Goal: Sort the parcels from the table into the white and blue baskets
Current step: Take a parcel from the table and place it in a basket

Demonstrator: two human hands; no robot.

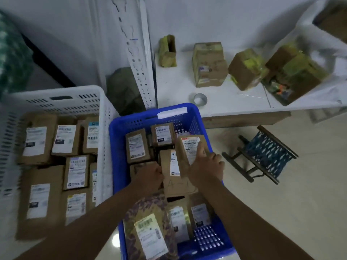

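Note:
Both arms reach down into the blue basket, which holds several brown labelled parcels. My right hand grips a brown parcel with a white label at the basket's right side, thumb lying across the label. My left hand has its fingers curled at the left edge of a larger brown parcel in the basket's middle. The white basket to the left is packed with several labelled parcels. On the white table stand several brown parcels with yellow tape, such as one box.
A roll of tape lies at the table's front edge. A small wooden stool with blue webbing stands on the tiled floor to the right. A perforated white metal rail leans against the wall behind the baskets.

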